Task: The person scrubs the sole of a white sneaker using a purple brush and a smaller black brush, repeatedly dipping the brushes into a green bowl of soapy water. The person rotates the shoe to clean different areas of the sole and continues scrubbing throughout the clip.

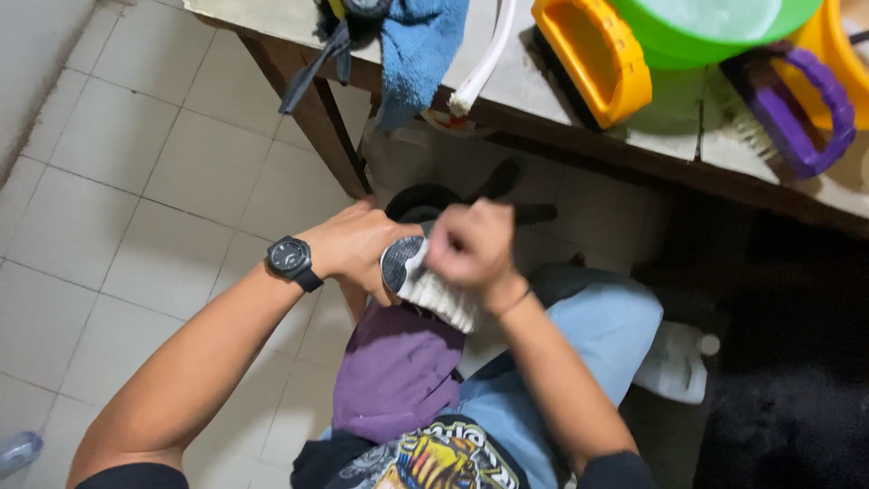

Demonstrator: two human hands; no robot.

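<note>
A tiled floor fills the left half of the view, and a wooden table runs along the top. On the table, from its left end rightward, lie a blue cloth hanging over the front edge, a white hose, a yellow brush, a green basin and a purple brush near the right end. Below the table, over the person's lap, a purple cloth is draped. Above it the left hand, with a black watch on its wrist, is clamped round a white shoe with a dark sole. The right hand is blurred, fingers curled together against the shoe's upper side; what they hold cannot be told.
</note>
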